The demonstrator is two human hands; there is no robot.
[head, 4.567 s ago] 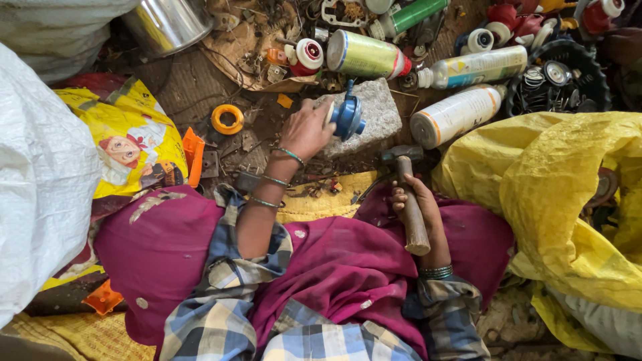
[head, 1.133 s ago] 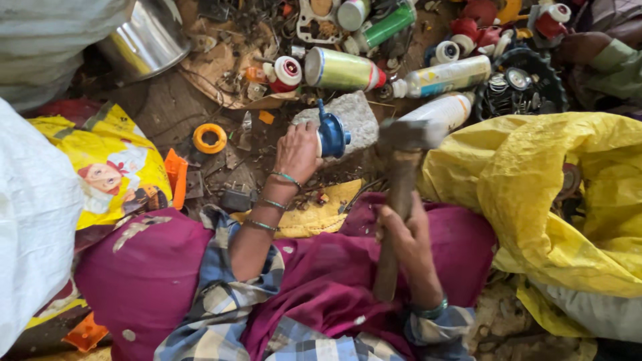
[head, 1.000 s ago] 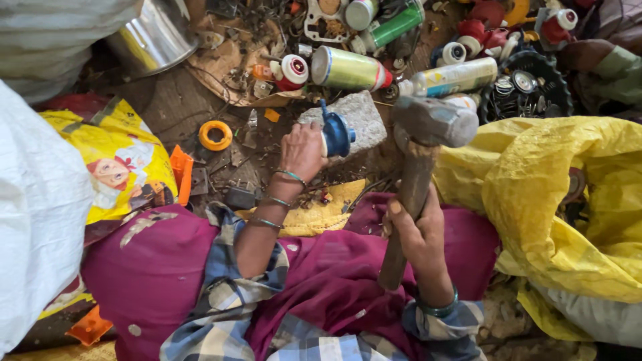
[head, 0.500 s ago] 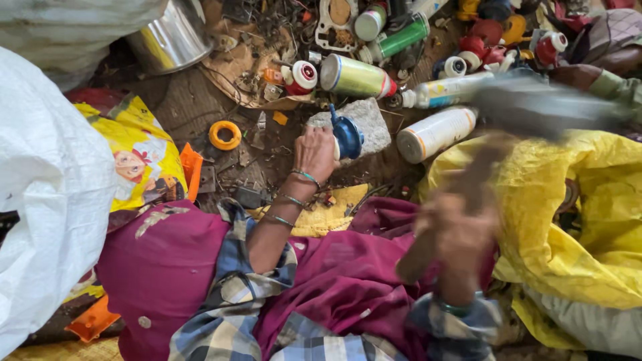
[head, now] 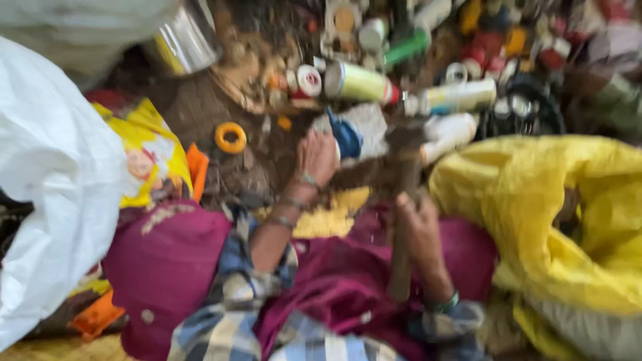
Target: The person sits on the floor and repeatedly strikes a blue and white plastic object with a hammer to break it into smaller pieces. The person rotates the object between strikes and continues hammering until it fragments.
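Observation:
The picture is blurred by motion. My left hand (head: pixel 315 155) rests against a blue can-like object (head: pixel 346 136) that lies on a flat grey stone (head: pixel 368 124). My right hand (head: pixel 418 222) grips the wooden handle of a hammer (head: pixel 403 220); its head is low, next to the stone and the blue object. Bangles circle my left wrist and a green one my right. My lap is covered in magenta cloth.
Several spray cans (head: pixel 361 81) and bottles lie beyond the stone. A yellow sack (head: pixel 555 207) bulges at the right, a white sack (head: pixel 53 187) at the left. An orange ring (head: pixel 231 138) lies on the dirt; a steel pot (head: pixel 184 43) sits top left.
My right hand raised the hammer high and has swung it down; its head is now beside the blue object on the stone. My left hand stayed on the blue object.

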